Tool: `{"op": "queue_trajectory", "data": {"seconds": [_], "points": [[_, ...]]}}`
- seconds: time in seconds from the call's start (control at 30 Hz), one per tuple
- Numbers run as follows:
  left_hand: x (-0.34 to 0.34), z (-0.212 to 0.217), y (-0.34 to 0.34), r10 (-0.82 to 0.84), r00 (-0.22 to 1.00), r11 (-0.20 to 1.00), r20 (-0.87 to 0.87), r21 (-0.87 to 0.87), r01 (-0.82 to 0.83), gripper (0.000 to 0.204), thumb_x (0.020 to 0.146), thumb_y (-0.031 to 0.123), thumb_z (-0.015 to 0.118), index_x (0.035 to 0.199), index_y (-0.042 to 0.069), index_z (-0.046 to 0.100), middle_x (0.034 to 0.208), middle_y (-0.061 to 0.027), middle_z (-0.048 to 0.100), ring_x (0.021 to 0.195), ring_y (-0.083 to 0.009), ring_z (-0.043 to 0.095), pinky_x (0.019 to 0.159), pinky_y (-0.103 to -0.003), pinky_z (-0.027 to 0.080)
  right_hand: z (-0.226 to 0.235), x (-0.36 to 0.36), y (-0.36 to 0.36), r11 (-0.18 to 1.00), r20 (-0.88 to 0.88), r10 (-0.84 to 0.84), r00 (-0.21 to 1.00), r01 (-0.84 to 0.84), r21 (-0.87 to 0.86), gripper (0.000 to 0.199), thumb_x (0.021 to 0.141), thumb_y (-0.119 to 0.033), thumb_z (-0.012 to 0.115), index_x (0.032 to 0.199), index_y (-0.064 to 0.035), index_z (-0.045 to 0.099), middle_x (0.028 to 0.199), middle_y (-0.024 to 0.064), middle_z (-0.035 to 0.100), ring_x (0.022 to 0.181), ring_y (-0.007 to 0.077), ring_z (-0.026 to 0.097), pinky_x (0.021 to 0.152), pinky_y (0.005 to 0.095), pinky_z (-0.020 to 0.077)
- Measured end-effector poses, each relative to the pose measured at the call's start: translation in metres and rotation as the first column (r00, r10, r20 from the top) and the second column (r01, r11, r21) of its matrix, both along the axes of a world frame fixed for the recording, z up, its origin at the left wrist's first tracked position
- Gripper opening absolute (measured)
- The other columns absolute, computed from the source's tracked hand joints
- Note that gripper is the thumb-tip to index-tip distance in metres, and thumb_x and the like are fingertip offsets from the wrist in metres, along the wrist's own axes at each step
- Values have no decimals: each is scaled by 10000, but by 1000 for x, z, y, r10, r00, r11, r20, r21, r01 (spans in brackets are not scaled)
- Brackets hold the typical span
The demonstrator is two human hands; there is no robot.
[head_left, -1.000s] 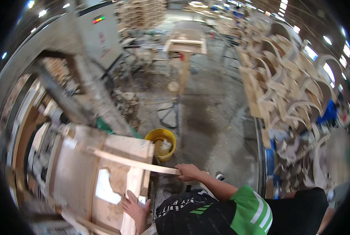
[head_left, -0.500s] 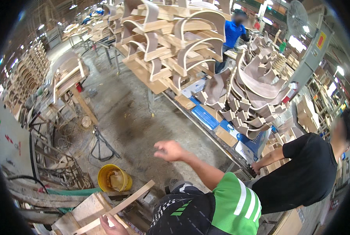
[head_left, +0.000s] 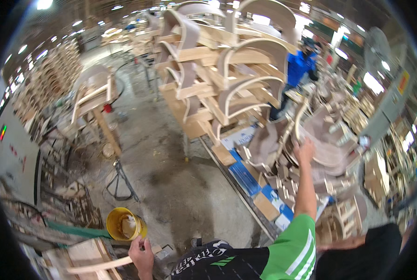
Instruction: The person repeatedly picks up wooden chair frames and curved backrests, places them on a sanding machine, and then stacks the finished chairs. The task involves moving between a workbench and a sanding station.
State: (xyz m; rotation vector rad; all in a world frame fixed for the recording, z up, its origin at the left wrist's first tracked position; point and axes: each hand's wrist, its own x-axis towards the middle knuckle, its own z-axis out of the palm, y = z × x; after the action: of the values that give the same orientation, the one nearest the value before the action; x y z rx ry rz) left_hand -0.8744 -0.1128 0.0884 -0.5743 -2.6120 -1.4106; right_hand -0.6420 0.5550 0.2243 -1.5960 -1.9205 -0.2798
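Note:
My left hand (head_left: 141,254) is at the bottom edge, closed around one end of a pale curved wooden slat (head_left: 94,267) that lies over a wooden frame (head_left: 73,256) at the lower left. My right arm, in a green sleeve, stretches up and to the right. My right hand (head_left: 305,150) rests against a heap of brown curved wooden chair parts (head_left: 325,140). Its fingers lie on a curved piece, but whether they grip it is unclear.
A yellow bucket (head_left: 124,224) stands by my left hand, with a black cable (head_left: 120,182) on the concrete floor behind it. Stacked chair frames (head_left: 218,84) fill the centre. Blue and white cardboard sheets (head_left: 246,172) lie below them. A person in blue (head_left: 299,70) works beyond; another in black (head_left: 358,252) is at my right.
The view has swung right, away from the wooden frame. My right hand left the slat and stretched out to the heap of curved parts. My left hand stayed on the slat.

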Motion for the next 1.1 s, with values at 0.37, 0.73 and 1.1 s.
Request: {"op": "queue_trajectory", "data": {"seconds": [0.37,0.73,1.1], "points": [[0,22,40,-38,996,950,79,-305,61,333,889,306,747,1105,54,722,956,-168,746,872,-385,717,769,-488,564,2,35,44,987,155,88,984,-108,121,350,920,-220,654,1247,-100,688,1053,193,708,963,443,675,790,534,523],[-29,68,78,-216,967,937,-134,-305,167,357,937,325,726,1170,55,707,1026,-162,732,941,-373,706,828,-456,563,154,59,-32,739,-144,597,789,-471,481,436,1071,-258,590,1371,57,614,1259,230,696,1100,318,690,932,398,519],[-46,207,106,-10,589,991,-808,72,115,561,782,270,903,1274,114,683,1298,-117,657,1218,-349,625,984,-472,514,278,9,-219,293,-327,912,247,-951,99,663,970,-416,706,1423,45,560,1297,136,624,1237,214,540,1106,371,370]]}}
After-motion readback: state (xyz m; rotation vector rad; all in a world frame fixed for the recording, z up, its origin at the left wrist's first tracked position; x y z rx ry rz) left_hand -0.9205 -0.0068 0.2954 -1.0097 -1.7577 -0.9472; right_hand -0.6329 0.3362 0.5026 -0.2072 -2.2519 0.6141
